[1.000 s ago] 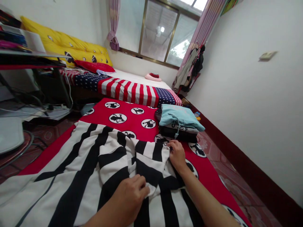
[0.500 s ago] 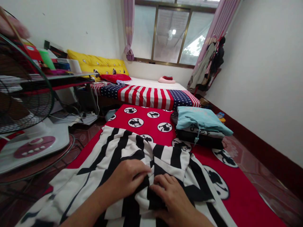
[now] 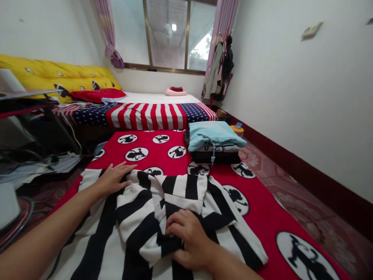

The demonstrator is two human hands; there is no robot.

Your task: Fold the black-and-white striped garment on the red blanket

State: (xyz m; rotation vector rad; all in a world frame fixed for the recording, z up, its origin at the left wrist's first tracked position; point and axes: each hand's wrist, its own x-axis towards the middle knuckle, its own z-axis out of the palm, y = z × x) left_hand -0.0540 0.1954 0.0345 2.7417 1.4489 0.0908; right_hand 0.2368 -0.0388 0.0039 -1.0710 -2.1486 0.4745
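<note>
A black-and-white striped garment (image 3: 101, 241) lies spread and rumpled in front of me, with part of it bunched over itself in the middle. My left hand (image 3: 115, 179) rests at its far left edge, palm down with the fingers stretched out over the cloth. Nearer to me, my right hand (image 3: 190, 241) has its fingers curled round the bunched fabric at the centre. Under the garment is a red sheet (image 3: 157, 153) with black monkey figures in white circles.
A folded stack of clothes, a light blue hoodie (image 3: 214, 134) on top, sits ahead to the right. Behind is a bed with a stars-and-stripes cover (image 3: 145, 115). A desk (image 3: 29, 95) with trailing cables stands at left, a wall (image 3: 291, 97) at right.
My left hand has moved from the middle of the garment to its far left edge, its fingers now stretched out. My right hand stays on the bunched cloth. The view has turned right.
</note>
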